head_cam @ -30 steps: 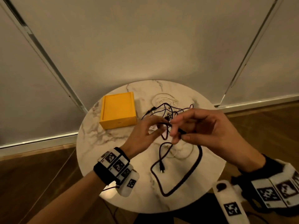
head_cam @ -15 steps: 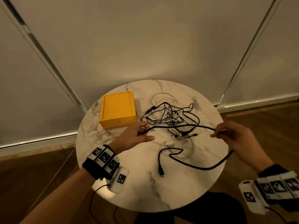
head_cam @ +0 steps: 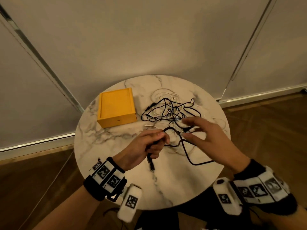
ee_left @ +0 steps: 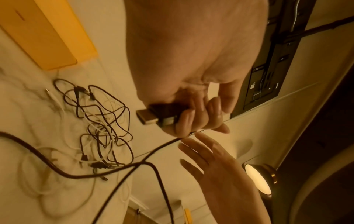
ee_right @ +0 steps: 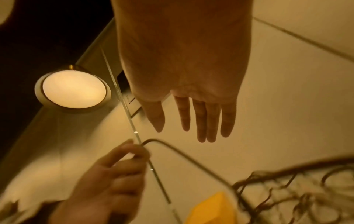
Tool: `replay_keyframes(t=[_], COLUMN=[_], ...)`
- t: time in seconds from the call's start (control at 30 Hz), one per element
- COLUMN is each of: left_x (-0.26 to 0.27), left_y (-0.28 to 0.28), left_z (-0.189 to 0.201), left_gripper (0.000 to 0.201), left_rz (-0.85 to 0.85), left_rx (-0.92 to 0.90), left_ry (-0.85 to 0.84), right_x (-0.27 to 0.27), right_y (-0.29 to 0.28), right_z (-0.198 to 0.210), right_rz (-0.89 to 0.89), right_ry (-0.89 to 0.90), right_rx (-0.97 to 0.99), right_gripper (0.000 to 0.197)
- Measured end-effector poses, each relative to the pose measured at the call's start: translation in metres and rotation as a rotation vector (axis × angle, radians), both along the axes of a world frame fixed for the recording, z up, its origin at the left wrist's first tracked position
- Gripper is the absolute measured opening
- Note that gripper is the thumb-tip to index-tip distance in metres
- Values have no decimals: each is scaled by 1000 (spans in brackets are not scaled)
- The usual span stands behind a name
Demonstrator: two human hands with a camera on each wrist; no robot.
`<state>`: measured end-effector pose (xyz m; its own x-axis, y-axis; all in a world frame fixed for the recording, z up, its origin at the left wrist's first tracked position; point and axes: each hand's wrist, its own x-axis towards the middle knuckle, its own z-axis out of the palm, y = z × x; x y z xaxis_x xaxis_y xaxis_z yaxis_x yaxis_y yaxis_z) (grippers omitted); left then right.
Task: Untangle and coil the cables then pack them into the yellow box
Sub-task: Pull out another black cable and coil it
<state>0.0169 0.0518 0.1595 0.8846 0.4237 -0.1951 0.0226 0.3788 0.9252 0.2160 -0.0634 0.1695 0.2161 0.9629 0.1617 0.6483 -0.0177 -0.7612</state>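
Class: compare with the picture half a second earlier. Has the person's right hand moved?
Yes. The right hand has moved inward from the marble table's right edge toward the left hand, fingers now spread.

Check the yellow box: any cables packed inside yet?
Cannot tell: the yellow box shows only a flat top. The cable tangle lies beside it on the table.

tangled cables (ee_right: 298,191) blurred, yellow box (ee_right: 210,209) cut off

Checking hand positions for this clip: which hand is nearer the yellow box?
Left. The left hand is just in front of the yellow box; the right hand is farther right, by the tangle.
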Motion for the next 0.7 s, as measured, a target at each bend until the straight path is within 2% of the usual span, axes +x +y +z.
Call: replay_keyframes(t=[0.07,0.13,0.17,0.3,0.4,0.47,0.53,0.7], left_x=[2,0,-4,-14,-16,-16,-16,-12], left_y=[-5,-9,-10,-14,-14,-12,-6,9], left_z=[1,-1,-2,-5,-5,-5,-1,7], left_gripper=[21,23,25,27,21,19,22,34], left_rz=[30,64,85,181,281,360,416,415], left_rx=[-52,-161,-222,-397,-470,-435,-364,-241], left_ry=[-40,-79,-106,-238,-334,-357,-363,-423], right_x=[-20,-33,-37,-62,-83,-87,-83,-71], right_y=[8,19,24,29,23,19,14,-2], right_z=[-14,-29,-35,-45,-54,-62,-69,-62], right_rz=[75,63,47,86,106,159,209,267], right_ry=[33,107,146,383,476,441,333,-9], right_rx=[-25,-17,-11,-35,-110,-238,-317,-214], right_gripper=[32,8,7,30,28,23,20,32])
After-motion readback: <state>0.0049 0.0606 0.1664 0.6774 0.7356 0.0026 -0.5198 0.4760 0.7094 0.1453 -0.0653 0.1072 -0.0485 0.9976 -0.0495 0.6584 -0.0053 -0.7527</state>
